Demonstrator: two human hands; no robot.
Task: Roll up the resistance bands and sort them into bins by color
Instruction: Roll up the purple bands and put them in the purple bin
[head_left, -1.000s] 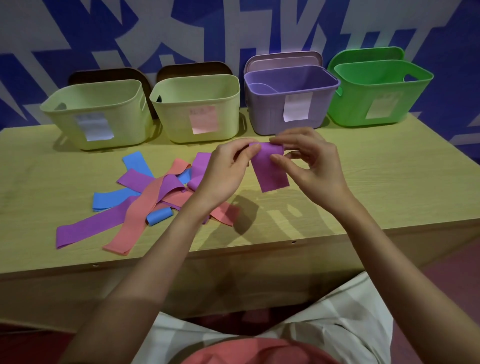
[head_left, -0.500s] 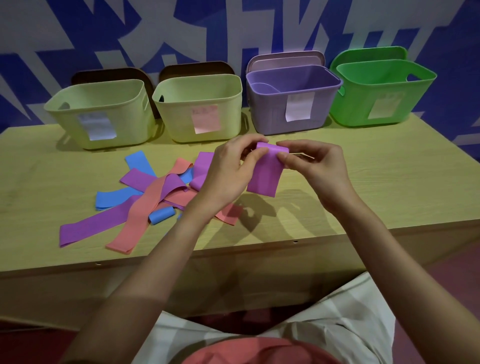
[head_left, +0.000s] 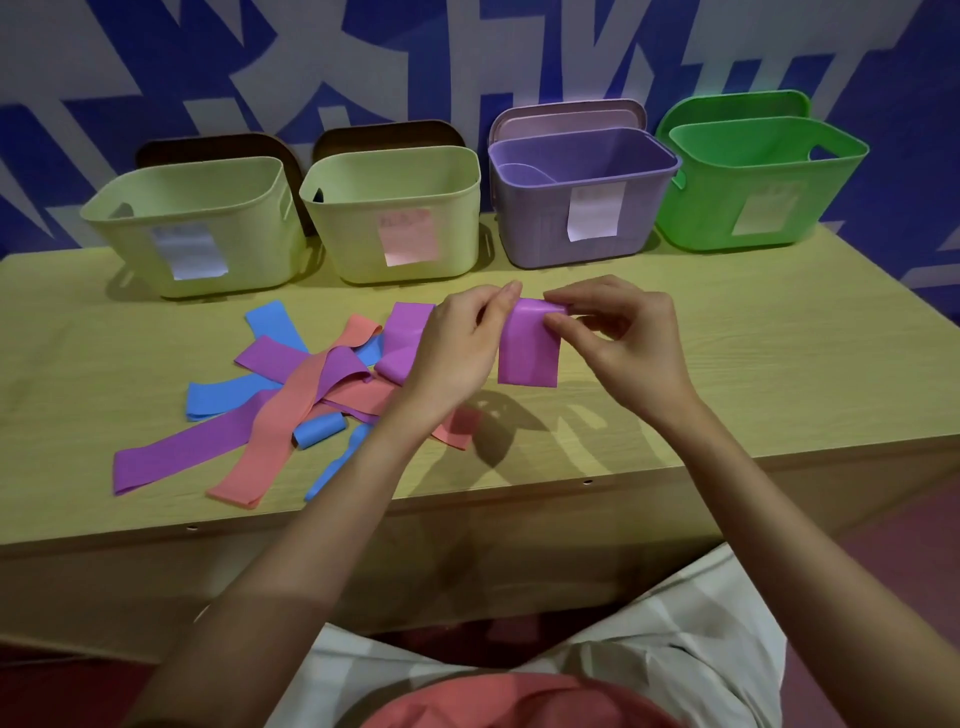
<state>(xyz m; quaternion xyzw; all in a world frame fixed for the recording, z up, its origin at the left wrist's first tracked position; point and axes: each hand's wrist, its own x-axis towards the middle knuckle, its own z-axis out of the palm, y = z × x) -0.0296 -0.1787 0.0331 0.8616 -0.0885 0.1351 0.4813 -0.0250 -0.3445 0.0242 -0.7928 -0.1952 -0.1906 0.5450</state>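
Purple stretchy rubber band strip (head_left: 527, 348) held above light wood bench (head_left: 727, 364), top edge pinched by left hand (head_left: 457, 348) and right hand (head_left: 623, 338), tail hanging free. Risks: grip slips, elastic uncoils; uneven roll telescopes. Purple plastic bin (head_left: 582, 202) just behind.

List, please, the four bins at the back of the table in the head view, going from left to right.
Left pale yellow bin → second pale yellow bin with a pink label → purple bin → green bin.
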